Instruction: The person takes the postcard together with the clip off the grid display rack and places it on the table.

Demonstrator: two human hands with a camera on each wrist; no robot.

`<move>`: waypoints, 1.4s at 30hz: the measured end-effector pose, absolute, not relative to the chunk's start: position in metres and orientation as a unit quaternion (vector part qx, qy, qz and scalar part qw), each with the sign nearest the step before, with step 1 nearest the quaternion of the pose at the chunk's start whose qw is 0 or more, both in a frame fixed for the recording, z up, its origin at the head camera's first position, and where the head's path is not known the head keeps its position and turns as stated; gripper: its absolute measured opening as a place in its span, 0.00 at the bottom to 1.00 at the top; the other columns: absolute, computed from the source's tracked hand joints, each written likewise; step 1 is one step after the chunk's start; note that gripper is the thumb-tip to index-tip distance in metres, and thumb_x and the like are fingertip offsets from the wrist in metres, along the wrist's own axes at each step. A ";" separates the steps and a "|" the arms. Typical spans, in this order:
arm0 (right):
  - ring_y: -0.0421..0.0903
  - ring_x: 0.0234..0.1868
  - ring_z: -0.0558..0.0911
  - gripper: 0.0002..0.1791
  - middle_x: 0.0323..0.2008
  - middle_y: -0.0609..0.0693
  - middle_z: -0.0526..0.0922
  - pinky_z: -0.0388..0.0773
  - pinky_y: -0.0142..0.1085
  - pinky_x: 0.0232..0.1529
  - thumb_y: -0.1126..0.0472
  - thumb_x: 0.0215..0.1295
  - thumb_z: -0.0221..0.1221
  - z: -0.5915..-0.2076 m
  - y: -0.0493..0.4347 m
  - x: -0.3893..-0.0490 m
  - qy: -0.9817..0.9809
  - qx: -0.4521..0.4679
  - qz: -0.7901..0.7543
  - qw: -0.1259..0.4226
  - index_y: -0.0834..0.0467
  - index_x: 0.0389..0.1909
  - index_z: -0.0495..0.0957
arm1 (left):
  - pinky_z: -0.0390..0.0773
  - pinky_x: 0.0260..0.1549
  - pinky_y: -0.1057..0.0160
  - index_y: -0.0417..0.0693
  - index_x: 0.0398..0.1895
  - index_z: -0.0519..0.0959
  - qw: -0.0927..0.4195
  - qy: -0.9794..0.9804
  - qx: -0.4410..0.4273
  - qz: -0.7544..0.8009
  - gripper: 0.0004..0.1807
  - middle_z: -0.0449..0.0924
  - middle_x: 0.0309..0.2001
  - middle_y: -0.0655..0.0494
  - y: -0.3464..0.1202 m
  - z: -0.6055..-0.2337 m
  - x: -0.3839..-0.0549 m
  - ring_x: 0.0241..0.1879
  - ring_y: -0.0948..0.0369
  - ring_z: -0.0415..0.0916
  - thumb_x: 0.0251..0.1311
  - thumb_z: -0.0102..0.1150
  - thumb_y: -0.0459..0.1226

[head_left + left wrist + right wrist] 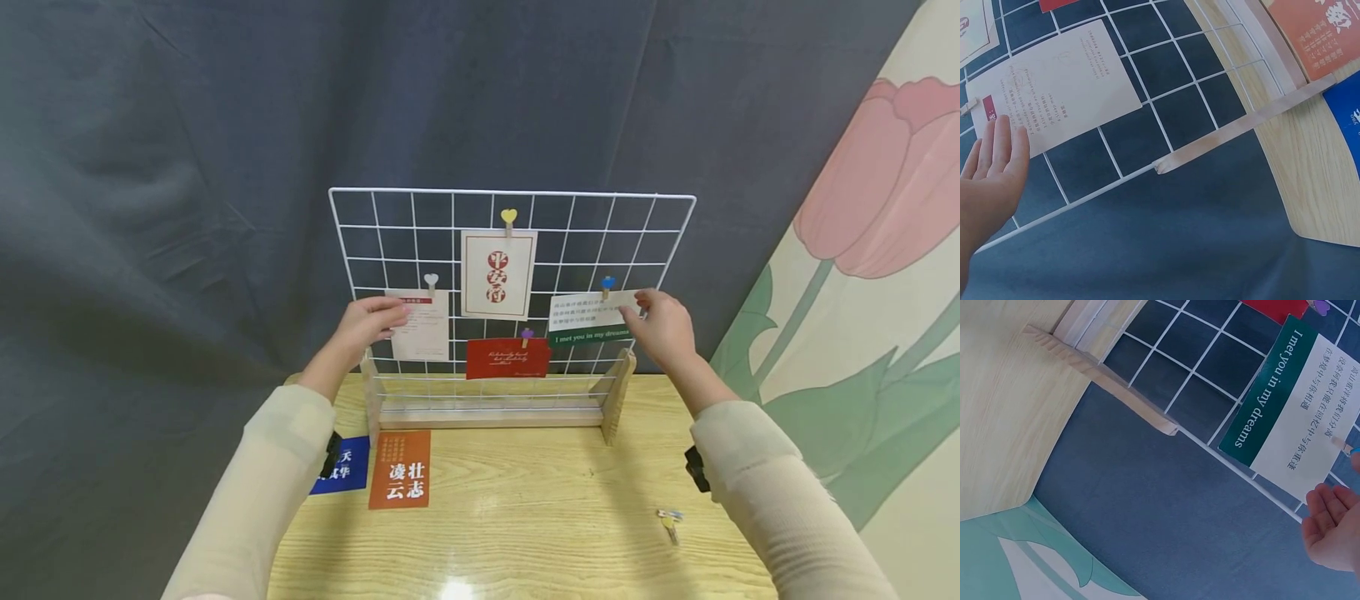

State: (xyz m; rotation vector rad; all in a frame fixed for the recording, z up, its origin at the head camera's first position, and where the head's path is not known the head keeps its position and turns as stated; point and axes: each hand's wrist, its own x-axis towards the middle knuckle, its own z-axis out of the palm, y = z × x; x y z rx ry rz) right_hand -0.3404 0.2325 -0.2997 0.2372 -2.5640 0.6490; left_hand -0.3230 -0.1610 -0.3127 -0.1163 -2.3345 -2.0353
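Note:
My left hand (369,323) is at the left edge of a white card (422,333) with a red heading, its fingers straight against it in the left wrist view. A white heart clip (431,282) holds that card on the white wire grid (570,250). At the upper right corner of a white and green card (588,312) is my right hand (666,325), fingers loosely bent, thumb apart from the forefinger. A blue clip (607,284) holds this card. Between them hang a white card with red characters (483,250) under a yellow heart clip (509,218) and a red card (495,364) with a purple clip (527,336).
Wooden feet (617,400) carry the grid on a wooden table (517,517). An orange card (400,487) and a blue card (358,467) lie at front left. Loose clips (670,523) lie at right. Behind hangs a dark curtain (480,92).

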 end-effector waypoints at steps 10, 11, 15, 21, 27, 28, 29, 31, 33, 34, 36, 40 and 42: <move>0.60 0.41 0.72 0.18 0.40 0.67 0.74 0.66 0.51 0.41 0.59 0.59 0.51 -0.297 0.223 -0.345 -0.930 0.110 0.254 0.243 0.71 0.43 0.70 | 0.65 0.50 0.55 0.38 0.51 0.70 0.009 -0.765 -0.028 -0.644 0.21 0.70 0.49 0.44 -0.155 -0.309 -0.324 0.48 0.53 0.68 0.55 0.54 0.39; 0.60 0.41 0.72 0.19 0.40 0.67 0.74 0.66 0.51 0.41 0.59 0.59 0.51 -0.296 0.221 -0.346 -0.929 0.111 0.256 0.242 0.71 0.43 0.70 | 0.65 0.50 0.55 0.38 0.51 0.70 0.010 -0.765 -0.031 -0.644 0.22 0.70 0.49 0.44 -0.155 -0.309 -0.324 0.48 0.53 0.68 0.55 0.55 0.39; 0.60 0.41 0.72 0.18 0.39 0.66 0.74 0.66 0.50 0.41 0.59 0.59 0.51 -0.293 0.215 -0.348 -0.924 0.114 0.266 0.248 0.71 0.41 0.71 | 0.64 0.50 0.55 0.38 0.51 0.69 0.013 -0.763 -0.046 -0.644 0.22 0.70 0.50 0.45 -0.152 -0.309 -0.323 0.48 0.53 0.68 0.55 0.54 0.40; 0.59 0.43 0.72 0.19 0.42 0.66 0.74 0.67 0.50 0.43 0.59 0.59 0.52 -0.289 0.204 -0.347 -0.921 0.123 0.282 0.239 0.71 0.43 0.71 | 0.65 0.49 0.55 0.38 0.51 0.70 0.012 -0.752 -0.060 -0.656 0.21 0.70 0.50 0.45 -0.148 -0.308 -0.324 0.48 0.54 0.68 0.55 0.55 0.39; 0.59 0.42 0.72 0.19 0.41 0.66 0.74 0.66 0.49 0.44 0.60 0.58 0.53 -0.287 0.198 -0.346 -0.915 0.134 0.290 0.246 0.71 0.44 0.70 | 0.66 0.48 0.55 0.37 0.50 0.70 0.021 -0.750 -0.055 -0.659 0.22 0.70 0.49 0.45 -0.142 -0.306 -0.327 0.48 0.54 0.68 0.54 0.56 0.39; 0.59 0.42 0.72 0.19 0.41 0.66 0.74 0.66 0.49 0.43 0.60 0.58 0.53 -0.286 0.197 -0.347 -0.914 0.137 0.289 0.249 0.71 0.43 0.70 | 0.66 0.48 0.55 0.37 0.50 0.70 0.021 -0.750 -0.054 -0.659 0.21 0.70 0.49 0.45 -0.141 -0.306 -0.327 0.48 0.54 0.68 0.54 0.56 0.39; 0.59 0.42 0.73 0.18 0.40 0.66 0.75 0.66 0.49 0.43 0.60 0.58 0.53 -0.286 0.196 -0.347 -0.913 0.140 0.288 0.253 0.71 0.43 0.71 | 0.66 0.48 0.55 0.36 0.50 0.70 0.021 -0.750 -0.055 -0.659 0.22 0.70 0.49 0.45 -0.140 -0.305 -0.327 0.48 0.53 0.68 0.54 0.56 0.38; 0.58 0.42 0.73 0.18 0.39 0.65 0.75 0.66 0.49 0.43 0.59 0.58 0.53 -0.286 0.195 -0.348 -0.911 0.144 0.290 0.256 0.71 0.42 0.71 | 0.66 0.48 0.55 0.36 0.50 0.70 0.022 -0.748 -0.056 -0.661 0.22 0.70 0.49 0.43 -0.138 -0.305 -0.328 0.48 0.53 0.68 0.54 0.55 0.38; 0.58 0.42 0.72 0.19 0.40 0.65 0.75 0.66 0.48 0.44 0.59 0.58 0.53 -0.285 0.193 -0.349 -0.909 0.148 0.292 0.257 0.70 0.43 0.71 | 0.66 0.48 0.54 0.35 0.50 0.69 0.021 -0.742 -0.058 -0.667 0.22 0.70 0.49 0.42 -0.137 -0.305 -0.329 0.48 0.52 0.68 0.54 0.55 0.37; 0.58 0.42 0.72 0.19 0.40 0.65 0.75 0.67 0.49 0.44 0.59 0.58 0.53 -0.285 0.193 -0.349 -0.909 0.149 0.293 0.257 0.70 0.43 0.71 | 0.66 0.48 0.54 0.35 0.50 0.69 0.020 -0.741 -0.058 -0.669 0.22 0.70 0.49 0.42 -0.136 -0.306 -0.329 0.48 0.52 0.68 0.54 0.55 0.37; 0.57 0.43 0.72 0.19 0.41 0.64 0.74 0.67 0.49 0.44 0.59 0.58 0.53 -0.286 0.191 -0.350 -0.908 0.151 0.297 0.256 0.70 0.44 0.71 | 0.66 0.48 0.54 0.34 0.51 0.69 0.019 -0.737 -0.059 -0.673 0.22 0.70 0.49 0.41 -0.134 -0.306 -0.330 0.48 0.52 0.68 0.54 0.55 0.37; 0.57 0.43 0.72 0.18 0.41 0.64 0.75 0.67 0.48 0.44 0.59 0.58 0.53 -0.287 0.186 -0.352 -0.905 0.161 0.299 0.255 0.69 0.44 0.71 | 0.66 0.48 0.54 0.34 0.52 0.67 0.017 -0.734 -0.060 -0.676 0.23 0.70 0.49 0.41 -0.131 -0.307 -0.331 0.48 0.52 0.68 0.54 0.55 0.36; 0.57 0.43 0.73 0.18 0.41 0.64 0.75 0.67 0.47 0.44 0.59 0.58 0.54 -0.286 0.183 -0.353 -0.904 0.168 0.299 0.256 0.69 0.44 0.71 | 0.66 0.48 0.54 0.34 0.52 0.67 0.018 -0.734 -0.062 -0.676 0.23 0.70 0.49 0.42 -0.130 -0.307 -0.331 0.49 0.52 0.67 0.54 0.54 0.36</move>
